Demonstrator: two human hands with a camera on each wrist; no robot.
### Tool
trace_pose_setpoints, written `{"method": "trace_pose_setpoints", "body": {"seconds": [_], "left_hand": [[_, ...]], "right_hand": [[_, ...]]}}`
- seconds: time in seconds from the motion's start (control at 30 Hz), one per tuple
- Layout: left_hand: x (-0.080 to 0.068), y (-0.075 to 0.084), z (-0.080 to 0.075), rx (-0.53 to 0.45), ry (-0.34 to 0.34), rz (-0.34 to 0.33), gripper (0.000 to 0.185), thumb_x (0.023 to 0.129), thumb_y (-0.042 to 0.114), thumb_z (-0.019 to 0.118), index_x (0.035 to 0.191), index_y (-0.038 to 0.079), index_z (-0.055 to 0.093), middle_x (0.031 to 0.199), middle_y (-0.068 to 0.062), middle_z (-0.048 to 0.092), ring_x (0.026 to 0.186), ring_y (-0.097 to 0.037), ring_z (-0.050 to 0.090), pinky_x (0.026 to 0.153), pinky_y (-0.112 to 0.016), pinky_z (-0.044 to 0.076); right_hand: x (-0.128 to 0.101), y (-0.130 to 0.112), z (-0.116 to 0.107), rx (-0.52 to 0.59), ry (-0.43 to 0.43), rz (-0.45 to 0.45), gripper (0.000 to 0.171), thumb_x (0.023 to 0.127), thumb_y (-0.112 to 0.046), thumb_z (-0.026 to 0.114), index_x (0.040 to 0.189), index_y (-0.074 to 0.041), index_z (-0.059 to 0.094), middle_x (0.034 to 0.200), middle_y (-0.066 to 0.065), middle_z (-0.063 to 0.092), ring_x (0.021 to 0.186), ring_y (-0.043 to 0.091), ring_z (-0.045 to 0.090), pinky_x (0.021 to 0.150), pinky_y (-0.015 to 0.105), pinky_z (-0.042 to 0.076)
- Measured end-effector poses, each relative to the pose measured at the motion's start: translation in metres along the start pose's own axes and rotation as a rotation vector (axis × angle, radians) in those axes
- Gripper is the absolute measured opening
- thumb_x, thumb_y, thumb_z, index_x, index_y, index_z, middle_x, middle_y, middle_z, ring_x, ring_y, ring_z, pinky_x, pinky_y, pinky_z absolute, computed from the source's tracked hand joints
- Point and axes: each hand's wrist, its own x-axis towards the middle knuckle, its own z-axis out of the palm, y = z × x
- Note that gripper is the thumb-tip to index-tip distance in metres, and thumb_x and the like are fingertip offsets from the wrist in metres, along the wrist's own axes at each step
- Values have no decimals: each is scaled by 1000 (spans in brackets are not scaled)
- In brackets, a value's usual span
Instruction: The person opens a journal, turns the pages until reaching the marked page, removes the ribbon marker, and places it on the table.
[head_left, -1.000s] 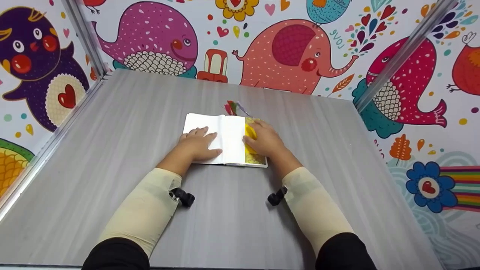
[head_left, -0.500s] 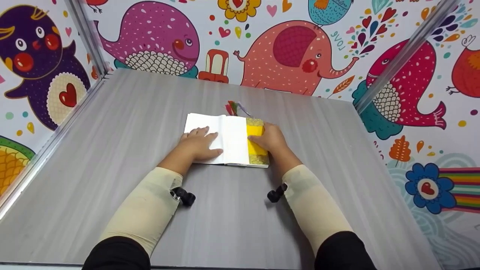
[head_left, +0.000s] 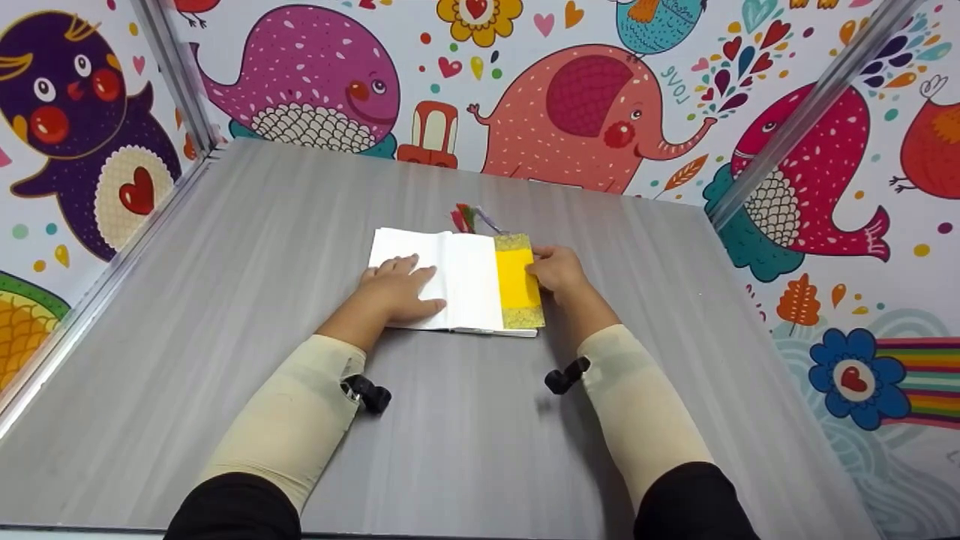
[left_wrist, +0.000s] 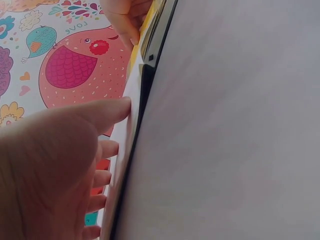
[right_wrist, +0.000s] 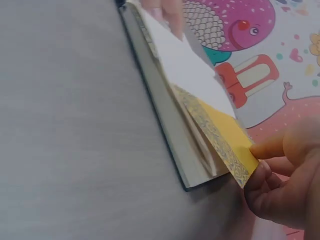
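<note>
Right now an open notebook (head_left: 442, 281) lies flat on the grey table (head_left: 225, 315), around the middle of its width and somewhat nearer the far edge than the near one. Its white pages face up. The left hand (head_left: 394, 292) rests palm down on the left page, fingers straight and spread, thumb lying along the lower part of the page near the spine. On the right side of the book lies a yellow bookmark (head_left: 519, 281) with a glittery gold border, set lengthwise along the page's outer edge and jutting a little past it. The right hand (head_left: 559, 271) pinches that outer edge of the bookmark between thumb and curled fingers; the right wrist view shows the corner of the card clamped at the fingertips (right_wrist: 260, 167), lifted slightly above the stacked pages. At the far end of the book a small tassel (head_left: 466, 217) of red, green and purple threads spills onto the table. Cartoon animal wallpaper (head_left: 585, 105) lines the walls round the table's far and side edges.
</note>
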Motion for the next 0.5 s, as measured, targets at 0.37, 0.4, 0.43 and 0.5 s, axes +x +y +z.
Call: {"method": "trace_pose_setpoints", "body": {"seconds": [0.37, 0.4, 0.43, 0.5], "left_hand": [[1, -1, 0, -4, 0, 0, 84, 101, 68, 51, 171, 27, 30, 182, -11, 14, 169, -40, 10, 133, -68, 11], [1, -1, 0, -4, 1, -1, 84, 101, 69, 50, 171, 27, 30, 182, -11, 14, 169, -40, 10, 133, -68, 11], [1, -1, 0, -5, 1, 0, 84, 101, 69, 51, 171, 27, 30, 182, -11, 14, 169, -41, 10, 133, -68, 11], [1, -1, 1, -5, 1, 1, 85, 101, 69, 51, 171, 27, 30, 182, -11, 14, 169, -41, 10, 132, -68, 11]], "right_hand": [[3, 3, -8, 114, 2, 71, 42, 106, -13, 64, 147, -19, 62, 134, 3, 68, 111, 22, 66, 89, 30, 58], [3, 3, -9, 122, -3, 74, 41, 106, -13, 63, 147, -19, 62, 134, 3, 68, 111, 22, 66, 92, 31, 59], [3, 3, -10, 132, -5, 79, 40, 107, -14, 64, 147, -19, 62, 134, 3, 68, 112, 22, 67, 94, 31, 60], [3, 4, -12, 154, -13, 88, 39, 107, -14, 63, 145, -19, 62, 134, 3, 69, 113, 22, 68, 97, 32, 61]]}}
